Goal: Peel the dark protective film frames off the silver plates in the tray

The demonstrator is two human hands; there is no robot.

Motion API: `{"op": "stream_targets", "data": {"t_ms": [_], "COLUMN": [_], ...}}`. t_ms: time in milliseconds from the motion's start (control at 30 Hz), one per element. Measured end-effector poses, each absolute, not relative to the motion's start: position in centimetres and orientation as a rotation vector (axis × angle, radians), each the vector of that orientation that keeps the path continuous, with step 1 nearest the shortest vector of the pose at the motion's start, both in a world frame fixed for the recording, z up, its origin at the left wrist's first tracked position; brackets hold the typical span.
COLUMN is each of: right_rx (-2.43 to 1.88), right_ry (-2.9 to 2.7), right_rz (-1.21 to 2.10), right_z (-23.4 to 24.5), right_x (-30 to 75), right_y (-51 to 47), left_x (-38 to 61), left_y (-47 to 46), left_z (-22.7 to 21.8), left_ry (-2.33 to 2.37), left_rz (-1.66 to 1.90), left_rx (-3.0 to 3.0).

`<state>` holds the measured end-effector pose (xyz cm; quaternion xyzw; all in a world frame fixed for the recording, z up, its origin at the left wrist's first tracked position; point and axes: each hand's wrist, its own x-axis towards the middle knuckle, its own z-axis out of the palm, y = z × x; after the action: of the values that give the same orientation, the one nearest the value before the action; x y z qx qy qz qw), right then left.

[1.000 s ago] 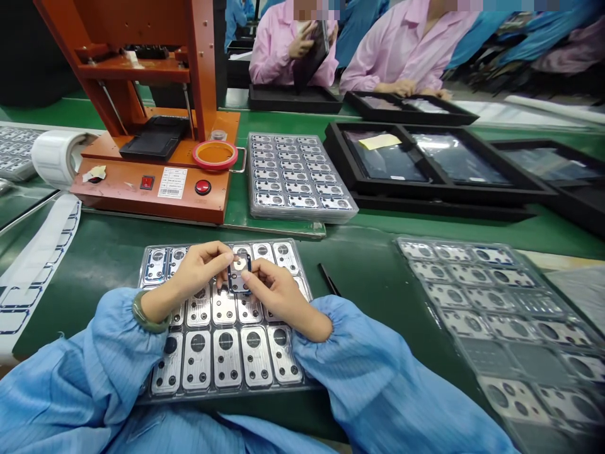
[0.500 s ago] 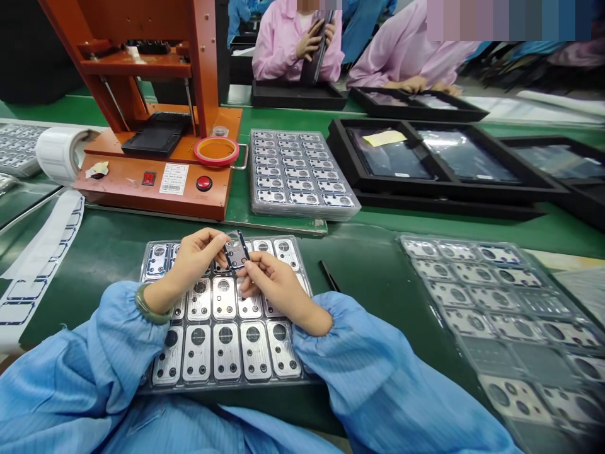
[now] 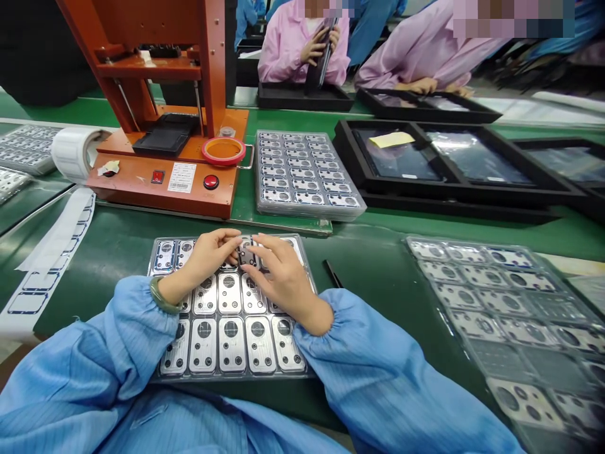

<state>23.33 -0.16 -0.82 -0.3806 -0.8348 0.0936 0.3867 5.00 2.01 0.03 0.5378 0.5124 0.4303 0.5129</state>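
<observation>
Over the back row of a clear plastic tray (image 3: 222,378), both hands hold a small rounded metal plate (image 3: 246,255) with round holes, its face looking dark grey. My left hand (image 3: 212,253) pinches the plate's left edge between thumb and fingers. At its right side is my right hand (image 3: 283,274), forefinger bent over the top edge and thumb by the lower edge. Silvery plates of the same kind (image 3: 231,343) fill the tray's front rows. Some back-row plates (image 3: 165,253) carry dark blue edging. My right hand hides part of the back rows.
Black tweezers (image 3: 333,273) lie right of the tray. Another plate tray (image 3: 472,287) is further right. Behind stand an orange press (image 3: 161,189) with a tape roll (image 3: 224,151), stacked plate trays (image 3: 307,170) and black frames (image 3: 425,183). A sticker strip (image 3: 51,258) lies left. Two people in pink sit opposite.
The plate, earlier held up at a tilt, now sits lower and flatter over the tray. My right hand's fingers have moved up around its right side. The whole view has shifted slightly.
</observation>
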Motion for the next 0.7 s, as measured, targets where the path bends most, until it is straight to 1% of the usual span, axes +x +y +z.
{"op": "stream_targets", "data": {"t_ms": [67,233,467,600,700], "right_rx": [-0.961,-0.983,-0.963,-0.933,-0.904], "right_ry": [-2.209,-2.265,-2.211,-2.173,-2.136], "right_rz": [0.210,0.292,0.316,0.334,0.352], "right_z": [-1.4,-2.4,-2.2,-1.9,-1.8], "right_x": [23.3,23.3,23.3,23.2,23.3], "right_y": [0.0,0.3,0.7,0.8,0.9], "left_x": [5.0,4.7,4.2,2.5,-0.1], "left_y": [2.0,1.5,0.5,-0.2,-1.5], "left_z": [-0.3,0.2,1.6,3.6,4.9], "left_ry": [1.240,1.256,1.080,1.148,1.310], "left_rz": [1.042,1.090,1.124,1.297,1.424], "left_rx": [1.305,1.354,1.595,1.626,1.679]}}
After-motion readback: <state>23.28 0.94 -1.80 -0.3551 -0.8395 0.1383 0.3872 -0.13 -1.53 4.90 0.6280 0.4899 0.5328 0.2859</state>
